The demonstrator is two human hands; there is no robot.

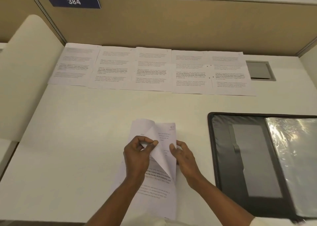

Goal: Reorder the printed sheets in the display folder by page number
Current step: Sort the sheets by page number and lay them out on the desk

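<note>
- Left hand (139, 151): fingers curled, thumb and fingertips pinching the lifted top sheet (158, 158), which was peeled up and curled over toward the left with its blank underside showing.
- Right hand (184, 156): gripping the right edge of the stack of printed sheets (154, 196), thumb on top and fingers curled under the edge.
- Stack of printed sheets: lay on the white desk (85, 140) just in front of the person, between the two hands. Legible bold fragments read "a slower pace" and "bonds, local traditions"; a mark in the top right corner was too small to read.
- Row of five printed sheets (151, 69): face up, side by side with edges overlapping, along the far edge of the desk against the tan partition (171, 23). Text blocks with one bold paragraph each; wording and page numbers too blurred to read.
- Display folder (223, 157): black, lying open on the desk to the right of the stack, apart from both hands; a glossy clear sleeve (295, 157) lay across its right part.
- Blue plaque (73, 1): on the partition top, white numerals "384".
- Grey hatch (259, 70): set in the desk, just right of the row.
</note>
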